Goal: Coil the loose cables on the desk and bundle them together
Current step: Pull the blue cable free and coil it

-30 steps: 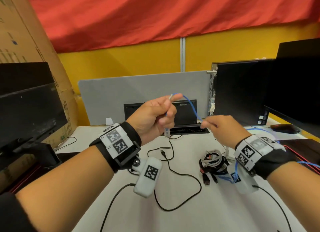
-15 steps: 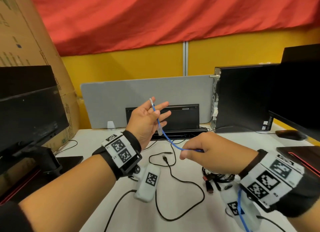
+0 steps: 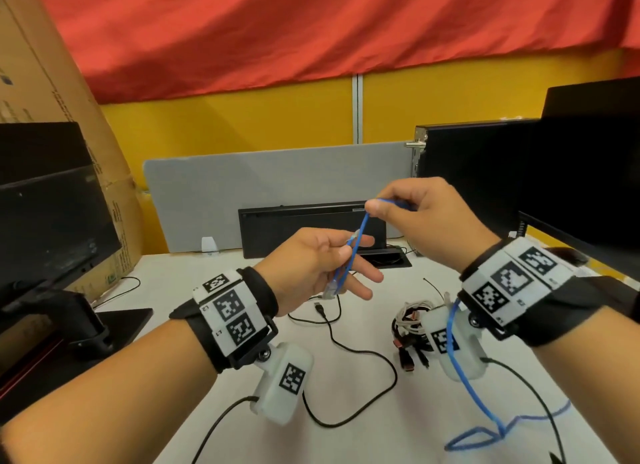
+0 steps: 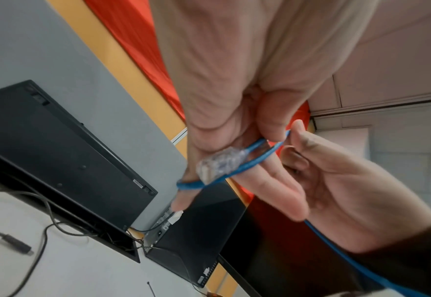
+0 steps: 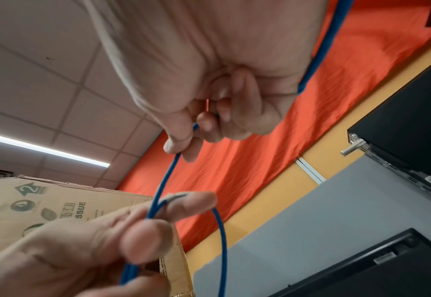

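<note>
Blue cable: thin, round jacket, saturated blue, with a clear plastic modular plug at its end. Held in the air above the white desk, between both hands. Left hand: thumb pinches the cable strands against the fingers, the other fingers extended; the plug lies across the fingers, and a loop passes round them. Right hand, higher: thumb and curled forefinger pinch the cable. From there the cable drops past the right wrist to the desk, lying in loose kinks at the near right. Bundled cables rest mid-desk; a loose black cable snakes beside them.
</note>
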